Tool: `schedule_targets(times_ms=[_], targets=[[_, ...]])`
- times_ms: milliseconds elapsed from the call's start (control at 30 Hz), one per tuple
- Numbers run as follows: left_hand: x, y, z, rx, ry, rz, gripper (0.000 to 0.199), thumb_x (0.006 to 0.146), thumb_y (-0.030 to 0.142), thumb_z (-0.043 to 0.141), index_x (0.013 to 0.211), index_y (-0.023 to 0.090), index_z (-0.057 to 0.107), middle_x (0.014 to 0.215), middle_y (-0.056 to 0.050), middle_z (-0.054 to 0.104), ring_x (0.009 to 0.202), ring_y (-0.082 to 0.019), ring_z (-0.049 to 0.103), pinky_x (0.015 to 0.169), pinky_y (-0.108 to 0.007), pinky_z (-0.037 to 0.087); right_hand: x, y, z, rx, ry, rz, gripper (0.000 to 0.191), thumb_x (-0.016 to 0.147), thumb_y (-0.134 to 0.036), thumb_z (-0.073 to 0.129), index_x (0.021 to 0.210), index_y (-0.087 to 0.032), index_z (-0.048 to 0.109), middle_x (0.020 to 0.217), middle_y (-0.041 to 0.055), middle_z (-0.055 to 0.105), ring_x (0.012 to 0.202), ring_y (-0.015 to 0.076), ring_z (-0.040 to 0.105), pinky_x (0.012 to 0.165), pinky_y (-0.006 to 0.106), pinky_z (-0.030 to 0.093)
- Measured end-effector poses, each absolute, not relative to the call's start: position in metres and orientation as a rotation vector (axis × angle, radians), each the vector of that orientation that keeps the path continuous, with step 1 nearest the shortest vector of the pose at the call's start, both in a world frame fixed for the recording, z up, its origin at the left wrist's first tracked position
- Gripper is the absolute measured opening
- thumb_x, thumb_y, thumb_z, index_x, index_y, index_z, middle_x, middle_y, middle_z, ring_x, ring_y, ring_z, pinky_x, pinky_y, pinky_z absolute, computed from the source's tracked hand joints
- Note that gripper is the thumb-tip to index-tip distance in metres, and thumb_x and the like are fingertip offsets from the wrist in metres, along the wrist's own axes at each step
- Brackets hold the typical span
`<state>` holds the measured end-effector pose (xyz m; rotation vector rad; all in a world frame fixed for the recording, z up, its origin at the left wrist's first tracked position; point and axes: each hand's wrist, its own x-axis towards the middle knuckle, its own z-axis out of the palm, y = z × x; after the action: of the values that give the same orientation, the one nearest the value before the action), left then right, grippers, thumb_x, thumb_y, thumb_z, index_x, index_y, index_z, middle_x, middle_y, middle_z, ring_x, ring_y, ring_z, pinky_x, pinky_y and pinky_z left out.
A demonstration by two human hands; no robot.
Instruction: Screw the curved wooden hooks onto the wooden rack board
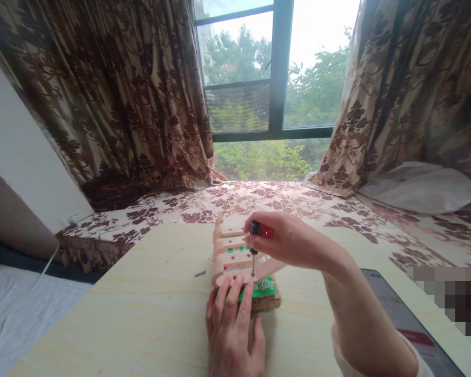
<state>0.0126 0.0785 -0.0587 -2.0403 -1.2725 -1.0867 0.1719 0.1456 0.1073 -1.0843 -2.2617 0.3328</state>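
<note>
At the centre of the frame, a pale wooden slatted piece (230,256) sits on a green-labelled block (265,302), which lies on the light table (141,298). The right hand (284,238), right of centre, has its fingers closed around the black handle of a screwdriver (255,229); the shaft points down, its tip at the slat nearest the viewer. The left hand (233,327), at lower centre, is unclenched, fingers extended onto that slat's near edge, thumb apart at its right. A small dark sliver (200,274), too small to identify, lies just left of the wooden piece. A dark-edged flat panel (400,309) lies at lower right, partly behind the right forearm.
</note>
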Motion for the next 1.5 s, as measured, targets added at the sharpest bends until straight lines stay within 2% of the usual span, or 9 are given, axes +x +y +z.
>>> schedule_targets(times_ms=[167,333,467,733,1000,1267,1500], targets=[[0.009,0.0793,-0.0579,-2.049,-1.236,-1.052,0.062,0.078,0.014,0.054,0.138,0.015,0.037,0.135,-0.012,0.049,0.131,-0.029,0.035,0.104,-0.048,0.036,0.1715,0.1518,0.1047,-1.124,-2.221,0.312,0.022,0.083,-0.035,0.055,0.07,-0.018,0.055,0.061,-0.0029,0.049,0.058,0.0094,0.041,0.053,0.023,0.028],[0.0094,0.0791,-0.0587,-2.049,-1.248,-1.049,0.062,0.079,0.015,0.054,0.138,0.016,0.037,0.135,-0.012,0.049,0.132,-0.029,0.035,0.105,-0.047,0.035,0.1715,0.1552,0.103,-1.16,-2.188,0.341,0.022,0.083,-0.039,0.056,0.075,-0.019,0.057,0.063,-0.0022,0.052,0.058,0.0095,0.042,0.052,0.023,0.028],[0.0096,0.0786,-0.0596,-2.04,-1.242,-1.055,0.062,0.078,0.014,0.054,0.137,0.016,0.038,0.134,-0.012,0.05,0.131,-0.029,0.036,0.105,-0.047,0.035,0.1718,0.15,0.1051,-1.08,-2.208,0.369,0.017,0.085,-0.034,0.053,0.078,-0.02,0.057,0.065,-0.0024,0.054,0.059,0.0093,0.044,0.053,0.023,0.028],[0.0098,0.0795,-0.0574,-2.06,-1.233,-1.048,0.06,0.078,0.013,0.055,0.136,0.014,0.04,0.135,-0.013,0.048,0.132,-0.029,0.035,0.106,-0.048,0.032,0.1687,0.1546,0.1041,-1.201,-2.17,0.233,0.028,0.083,-0.039,0.055,0.067,-0.019,0.047,0.061,-0.0032,0.049,0.056,0.0086,0.038,0.051,0.024,0.024],[0.0099,0.0777,-0.0576,-2.056,-1.249,-1.056,0.06,0.079,0.014,0.054,0.137,0.016,0.038,0.136,-0.012,0.048,0.132,-0.029,0.035,0.105,-0.048,0.034,0.1702,0.1489,0.1057,-1.091,-2.209,0.329,0.014,0.085,-0.033,0.052,0.082,-0.02,0.057,0.066,-0.0026,0.054,0.059,0.0094,0.044,0.054,0.023,0.028],[0.0105,0.0779,-0.0569,-2.067,-1.268,-1.047,0.062,0.08,0.015,0.053,0.139,0.017,0.036,0.136,-0.011,0.049,0.132,-0.028,0.035,0.106,-0.048,0.035,0.1692,0.1541,0.1031,-1.164,-2.166,0.23,0.024,0.083,-0.036,0.055,0.068,-0.019,0.048,0.061,-0.0036,0.05,0.056,0.0084,0.037,0.051,0.024,0.024],[0.0111,0.0763,-0.0549,-2.072,-1.264,-1.051,0.061,0.079,0.013,0.055,0.137,0.015,0.038,0.135,-0.012,0.048,0.132,-0.029,0.035,0.105,-0.048,0.035,0.1721,0.148,0.1061,-1.025,-2.212,0.38,0.015,0.085,-0.032,0.052,0.087,-0.02,0.06,0.069,-0.0013,0.056,0.062,0.0098,0.046,0.055,0.024,0.028]])
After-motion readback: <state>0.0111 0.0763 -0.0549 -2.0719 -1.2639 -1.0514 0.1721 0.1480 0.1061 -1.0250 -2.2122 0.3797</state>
